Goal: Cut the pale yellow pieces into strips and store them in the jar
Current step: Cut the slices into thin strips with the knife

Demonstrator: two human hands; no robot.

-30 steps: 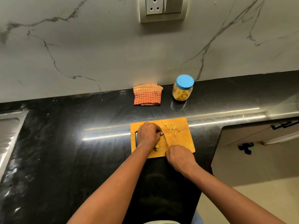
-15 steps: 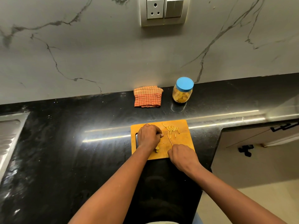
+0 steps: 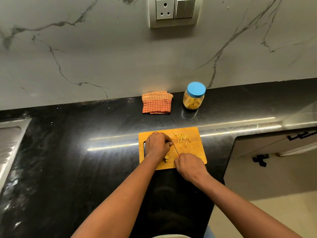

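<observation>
An orange cutting board [image 3: 197,152] lies on the black counter. My left hand [image 3: 157,145] is curled over a pale yellow piece on the board's left part; the piece is hidden under the fingers. My right hand [image 3: 189,166] grips the handle of a thin knife [image 3: 175,146], whose blade runs beside the left fingertips. Several cut yellow strips [image 3: 182,139] lie scattered on the board's far right part. Uncut pale yellow pieces [image 3: 166,158] sit near my left wrist. A clear jar [image 3: 193,98] with a blue lid, holding yellow pieces, stands behind the board.
A folded orange checked cloth [image 3: 157,104] lies against the marble wall, left of the jar. A steel sink drainboard [image 3: 8,143] is at the far left. The counter edge drops to cabinets [image 3: 274,155] and floor on the right. A wall socket [image 3: 172,10] is above.
The knife blade has shifted slightly along the piece under my left hand, and my right hand moved a little with it. The camera view has tilted up slightly.
</observation>
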